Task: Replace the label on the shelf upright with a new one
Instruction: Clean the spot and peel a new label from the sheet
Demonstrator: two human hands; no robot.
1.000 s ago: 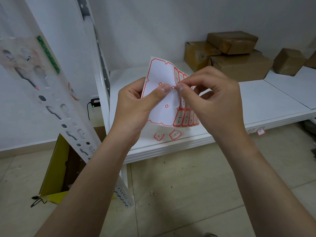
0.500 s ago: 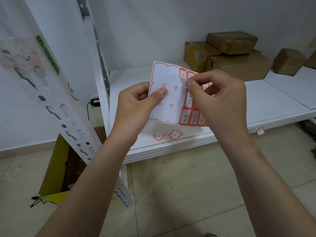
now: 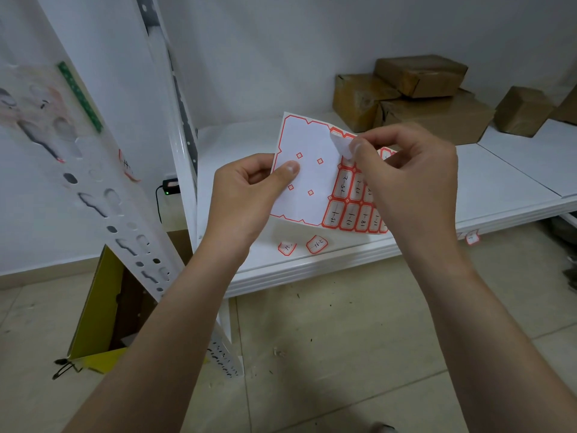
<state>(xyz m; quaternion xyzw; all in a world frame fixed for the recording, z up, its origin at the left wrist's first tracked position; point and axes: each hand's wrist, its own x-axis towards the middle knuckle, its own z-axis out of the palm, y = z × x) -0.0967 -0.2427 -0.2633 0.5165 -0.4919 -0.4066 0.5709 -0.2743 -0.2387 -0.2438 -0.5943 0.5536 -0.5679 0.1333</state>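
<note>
While the left hand [image 3: 249, 189] pinches the label sheet [image 3: 312, 179] on its bare, already-stripped part, thumb on top, to steady the backing, the right hand [image 3: 412, 179] pinches one new label [image 3: 338, 145] between thumb and forefinger. That label curls up, partly lifted off the sheet, pale underside showing. The sheet is held above the shelf board [image 3: 499, 182], free for both hands to work. The shelf upright [image 3: 93, 189] stands at left, well apart from both hands, with the old label [image 3: 126, 165], red-edged and tatty, on it. Judged step: peeling; sticking not yet done. Two loose labels [image 3: 316, 244] lie on the board below the sheet.
</note>
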